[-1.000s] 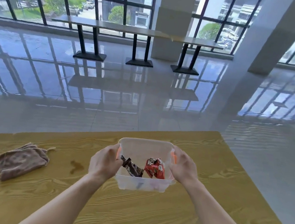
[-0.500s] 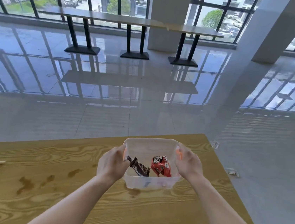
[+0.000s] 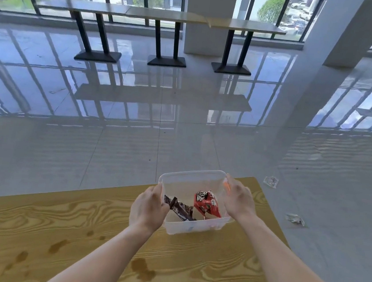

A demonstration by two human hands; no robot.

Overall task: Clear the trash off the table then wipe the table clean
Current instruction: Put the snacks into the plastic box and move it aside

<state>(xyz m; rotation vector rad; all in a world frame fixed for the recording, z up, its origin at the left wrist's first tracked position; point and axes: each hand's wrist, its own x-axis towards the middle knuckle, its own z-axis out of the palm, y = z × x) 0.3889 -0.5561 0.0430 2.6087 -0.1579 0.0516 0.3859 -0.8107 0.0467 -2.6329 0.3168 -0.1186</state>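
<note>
Clear plastic bin [image 3: 193, 226] between the hands, left hand [image 3: 148, 208] and right hand [image 3: 239, 199] clamped on its sides

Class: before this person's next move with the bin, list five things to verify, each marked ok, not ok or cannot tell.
1. Left hand and right hand both grip the bin: ok.
2. Brown wrapper and red wrapper lie inside the bin: ok.
3. Table free of stains: not ok.
4. Floor free of scraps: not ok, two lie right of the table.
5. Cloth at hand for wiping: cannot tell, out of view.
</note>
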